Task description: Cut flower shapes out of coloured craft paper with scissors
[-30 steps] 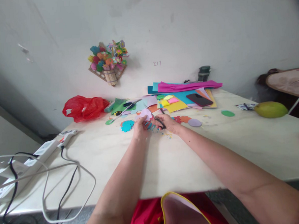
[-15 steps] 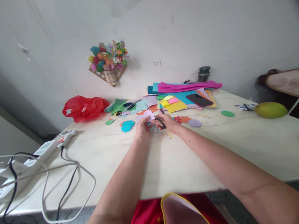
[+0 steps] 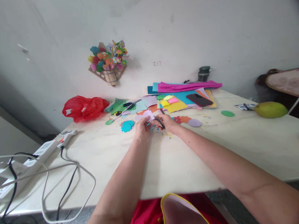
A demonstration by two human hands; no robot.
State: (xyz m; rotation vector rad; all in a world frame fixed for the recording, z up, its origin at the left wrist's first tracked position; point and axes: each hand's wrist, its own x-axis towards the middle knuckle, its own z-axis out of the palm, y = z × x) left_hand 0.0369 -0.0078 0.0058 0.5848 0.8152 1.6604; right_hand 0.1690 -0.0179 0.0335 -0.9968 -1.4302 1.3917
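Note:
Near the middle of the table, my left hand (image 3: 142, 126) pinches a pale purple paper piece (image 3: 148, 114). My right hand (image 3: 165, 122) is wrapped round the dark handles of a pair of scissors (image 3: 161, 124), whose blades reach up and left beside the purple piece. Small coloured scraps (image 3: 169, 136) lie under and in front of my hands. Left of them sits a stack of blue scalloped shapes (image 3: 127, 126). To the right are orange scalloped shapes (image 3: 185, 119) and a purple oval (image 3: 194, 122).
Behind lie coloured sheets (image 3: 181, 106), a phone (image 3: 199, 100), other scissors (image 3: 129, 105) and a red plastic bag (image 3: 84, 108). A power strip (image 3: 44, 150) with cables is at left. A green oval (image 3: 227, 113) and a green-yellow fruit (image 3: 271, 109) are at right.
The purple paper and the scissors have shifted and turned slightly between my hands. Both hands keep their holds, and the things around them have not moved.

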